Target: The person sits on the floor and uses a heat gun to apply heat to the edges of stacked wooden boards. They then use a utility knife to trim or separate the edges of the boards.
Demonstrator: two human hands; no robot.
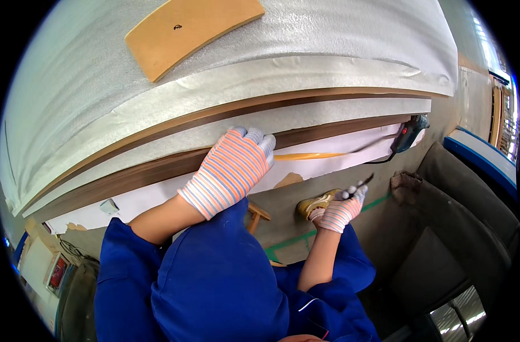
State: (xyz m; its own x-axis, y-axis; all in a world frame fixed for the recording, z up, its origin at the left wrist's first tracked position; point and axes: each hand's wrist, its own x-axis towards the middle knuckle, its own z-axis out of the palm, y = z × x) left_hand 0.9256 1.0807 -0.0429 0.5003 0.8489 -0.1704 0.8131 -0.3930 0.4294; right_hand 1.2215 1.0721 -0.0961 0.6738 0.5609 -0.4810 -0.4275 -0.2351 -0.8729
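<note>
My left hand [232, 168], in a striped knit glove, curls its fingers over the edge of a long brown wooden strip [311, 132]. A narrow yellow strip [311, 155] runs rightward from beside its fingers, across a white sheet [365, 154]; how it meets the hand is hidden. Lower and to the right, my right hand [345, 212], gloved alike, is closed around a slim dark knife-like tool [368, 180]. The tool's tip points up and to the right, apart from the wood. Its exact kind is too small to tell.
A dark corded power tool [411, 134] rests at the strip's right end. A curved tan board [194, 31] lies on the white-covered surface [339, 40] at the far side. A wooden stool-like piece [258, 213] stands below; dark padded seating [459, 199] is at right.
</note>
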